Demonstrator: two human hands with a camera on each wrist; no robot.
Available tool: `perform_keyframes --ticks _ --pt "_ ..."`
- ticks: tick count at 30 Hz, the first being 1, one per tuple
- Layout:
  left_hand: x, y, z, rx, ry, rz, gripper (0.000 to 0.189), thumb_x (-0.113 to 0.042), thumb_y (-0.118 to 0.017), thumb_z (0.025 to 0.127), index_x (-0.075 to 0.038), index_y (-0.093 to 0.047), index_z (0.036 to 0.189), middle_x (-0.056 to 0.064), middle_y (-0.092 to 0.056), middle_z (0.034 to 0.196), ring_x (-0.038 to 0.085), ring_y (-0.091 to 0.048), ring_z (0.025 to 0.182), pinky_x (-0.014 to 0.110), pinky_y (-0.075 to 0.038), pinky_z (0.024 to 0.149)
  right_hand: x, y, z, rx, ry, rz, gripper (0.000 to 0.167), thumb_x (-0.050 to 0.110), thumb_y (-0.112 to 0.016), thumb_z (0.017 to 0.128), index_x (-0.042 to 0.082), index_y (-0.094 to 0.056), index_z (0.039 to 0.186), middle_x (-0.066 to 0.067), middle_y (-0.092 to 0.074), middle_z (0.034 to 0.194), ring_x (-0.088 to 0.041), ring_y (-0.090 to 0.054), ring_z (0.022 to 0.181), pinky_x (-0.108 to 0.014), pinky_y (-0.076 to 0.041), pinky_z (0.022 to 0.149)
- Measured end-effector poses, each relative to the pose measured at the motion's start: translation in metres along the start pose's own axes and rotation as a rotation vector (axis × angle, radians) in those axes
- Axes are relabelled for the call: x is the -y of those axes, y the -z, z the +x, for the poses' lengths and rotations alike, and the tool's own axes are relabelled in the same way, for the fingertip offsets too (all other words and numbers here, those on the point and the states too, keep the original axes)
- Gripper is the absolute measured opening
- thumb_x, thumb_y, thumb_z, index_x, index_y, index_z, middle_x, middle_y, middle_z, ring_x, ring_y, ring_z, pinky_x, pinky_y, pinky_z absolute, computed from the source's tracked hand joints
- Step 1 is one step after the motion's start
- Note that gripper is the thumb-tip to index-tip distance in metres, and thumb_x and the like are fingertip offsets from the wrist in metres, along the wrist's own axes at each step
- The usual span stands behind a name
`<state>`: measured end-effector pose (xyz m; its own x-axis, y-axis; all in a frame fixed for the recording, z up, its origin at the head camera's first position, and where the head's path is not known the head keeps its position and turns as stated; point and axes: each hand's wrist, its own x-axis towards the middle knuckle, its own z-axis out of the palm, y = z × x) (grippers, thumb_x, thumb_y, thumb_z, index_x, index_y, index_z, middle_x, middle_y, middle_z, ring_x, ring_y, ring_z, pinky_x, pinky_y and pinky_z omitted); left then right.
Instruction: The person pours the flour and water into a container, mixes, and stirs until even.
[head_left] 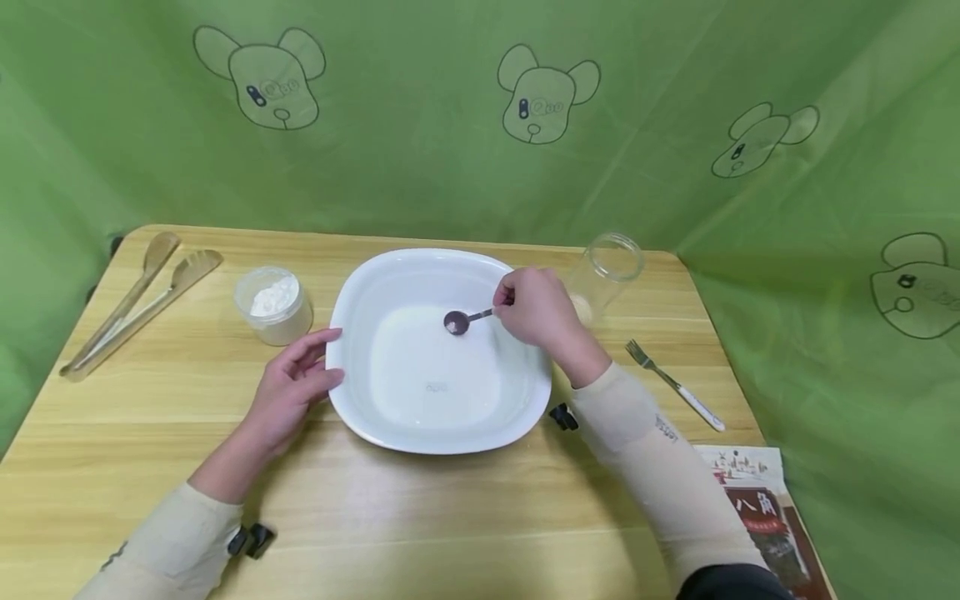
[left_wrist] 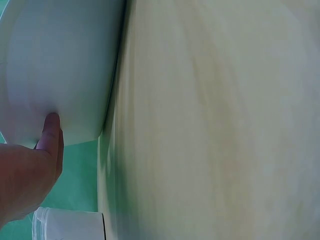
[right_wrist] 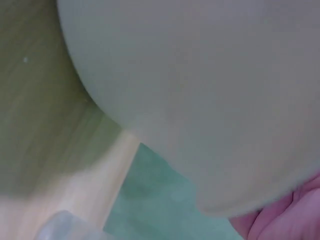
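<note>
Over the inside of a white basin [head_left: 435,417], my right hand [head_left: 536,308] pinches the handle of a small dark measuring spoon [head_left: 456,322]. A little white stuff shows in the spoon's bowl. My left hand [head_left: 288,387] is at the basin's left side, thumb and fingertips at the rim. In the left wrist view, a straight finger [left_wrist: 51,132] touches the basin's outer wall [left_wrist: 60,65]. The right wrist view shows the basin's outside [right_wrist: 190,90] and part of my right hand [right_wrist: 290,215] behind its rim; the spoon is hidden there.
Left of the basin stands a clear tub [head_left: 285,325] of white powder, with tongs [head_left: 142,308] farther left. A glass jar [head_left: 611,267] stands behind my right hand. A fork [head_left: 675,385] and a printed food bag [head_left: 757,508] lie to the right. Green cloth [head_left: 420,150] hangs behind the table.
</note>
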<state>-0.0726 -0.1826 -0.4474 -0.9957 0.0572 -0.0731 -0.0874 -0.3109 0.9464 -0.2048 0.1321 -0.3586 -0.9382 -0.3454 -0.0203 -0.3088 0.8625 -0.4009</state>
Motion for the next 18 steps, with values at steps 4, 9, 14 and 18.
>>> perform_keyframes --ticks 4,9,14,18 --pt "0.0015 0.0009 -0.0012 -0.001 0.006 0.002 0.052 0.011 -0.062 0.09 -0.003 -0.053 0.14 0.013 -0.059 0.128 0.022 -0.064 0.111 0.034 -0.058 0.086 0.0002 -0.0043 0.0004 0.037 0.006 0.02 0.009 0.007 -0.074 0.084 0.013 -0.073 0.077 0.003 -0.065 0.072 -0.02 -0.058 0.071 -0.033 -0.05 0.067" --pt "0.0017 0.0011 -0.0011 0.001 -0.002 0.001 0.053 0.011 -0.062 0.09 -0.002 -0.052 0.141 0.015 -0.058 0.129 0.024 -0.063 0.113 0.034 -0.058 0.086 0.0024 -0.0019 0.0 -0.02 0.009 0.021 0.011 0.004 -0.073 0.082 0.013 -0.072 0.075 0.002 -0.064 0.07 -0.021 -0.058 0.069 -0.034 -0.048 0.065" --pt "0.0018 0.0016 -0.0005 -0.001 0.001 0.002 0.053 0.011 -0.062 0.09 -0.003 -0.052 0.14 0.016 -0.058 0.13 0.026 -0.063 0.113 0.035 -0.058 0.086 0.0081 -0.0047 0.0014 0.06 0.01 0.03 0.009 0.008 -0.076 0.082 0.013 -0.073 0.076 0.003 -0.065 0.07 -0.02 -0.058 0.07 -0.032 -0.049 0.065" --pt "0.0013 0.002 0.0 0.0 0.0 0.003 0.053 0.01 -0.062 0.091 -0.003 -0.052 0.141 0.016 -0.057 0.13 0.025 -0.063 0.113 0.034 -0.058 0.087 0.0087 -0.0033 0.0022 0.087 -0.02 0.014 0.01 0.007 -0.076 0.082 0.013 -0.072 0.075 0.002 -0.065 0.071 -0.021 -0.058 0.07 -0.033 -0.049 0.064"
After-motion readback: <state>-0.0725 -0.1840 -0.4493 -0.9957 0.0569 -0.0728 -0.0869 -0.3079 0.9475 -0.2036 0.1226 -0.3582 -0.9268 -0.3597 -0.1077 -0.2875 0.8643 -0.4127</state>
